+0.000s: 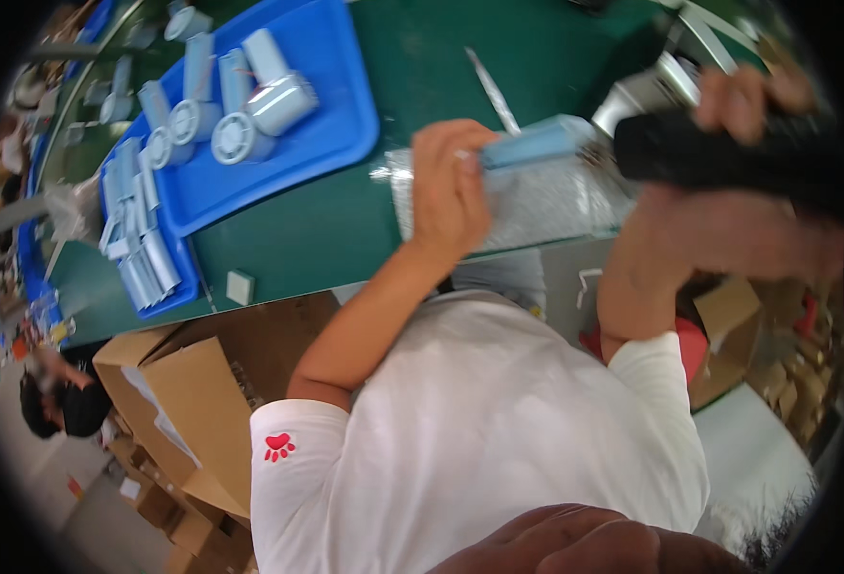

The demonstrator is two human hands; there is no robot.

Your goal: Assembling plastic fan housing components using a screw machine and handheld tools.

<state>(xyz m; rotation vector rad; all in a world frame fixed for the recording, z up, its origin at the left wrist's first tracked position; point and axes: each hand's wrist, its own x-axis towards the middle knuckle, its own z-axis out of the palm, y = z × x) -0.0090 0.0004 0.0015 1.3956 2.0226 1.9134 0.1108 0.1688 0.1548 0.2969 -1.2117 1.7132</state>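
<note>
Pale blue, the part [537, 143] is pinched between thumb and fingers of the left grip [451, 187], over clear plastic wrap [537, 215] on the green desk [288, 253]. The right grip [728, 230] is closed around a black tool [680, 148], whose tip is near the part's right end; blur hides whether they touch. To the left, a blue tray [322, 143] bears round-headed pieces [235, 139], and a small white block [240, 287] sits near the desk's edge.
</note>
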